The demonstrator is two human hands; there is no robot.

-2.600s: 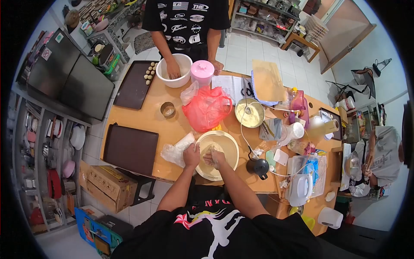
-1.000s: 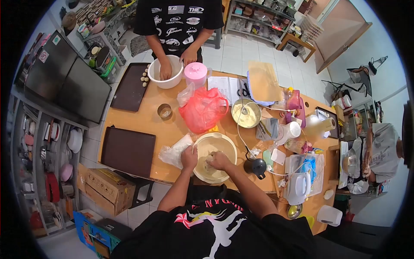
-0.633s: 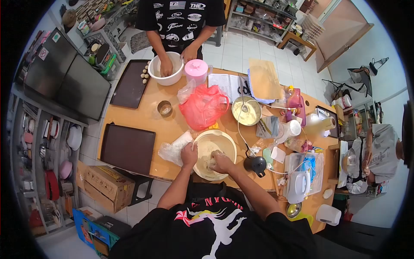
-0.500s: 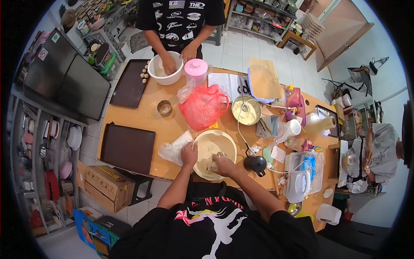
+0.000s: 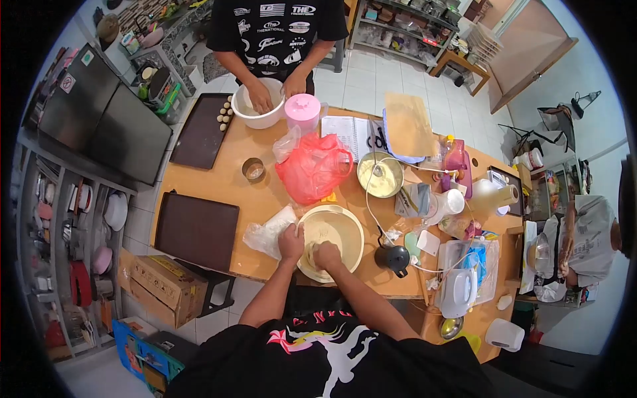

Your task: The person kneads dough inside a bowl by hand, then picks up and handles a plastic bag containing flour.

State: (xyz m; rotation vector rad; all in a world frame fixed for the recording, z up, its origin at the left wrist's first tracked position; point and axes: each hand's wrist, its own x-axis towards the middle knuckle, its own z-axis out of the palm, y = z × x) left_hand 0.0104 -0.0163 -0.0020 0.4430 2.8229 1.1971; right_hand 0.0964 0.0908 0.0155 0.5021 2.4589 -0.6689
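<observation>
Head view: gripping the left rim of a round cream plastic bowl with the left hand, fingers curled over. Holding the right hand low inside, against a pale doughy mass at the bowl's near-left; cannot tell the set of those hidden fingers. Probably soft, sticky, fairly light; best cupped from beneath.

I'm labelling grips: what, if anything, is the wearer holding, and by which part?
The left hand holds the cream mixing bowl by its left rim; whether the right hand, inside it, grips anything is hidden.
</observation>
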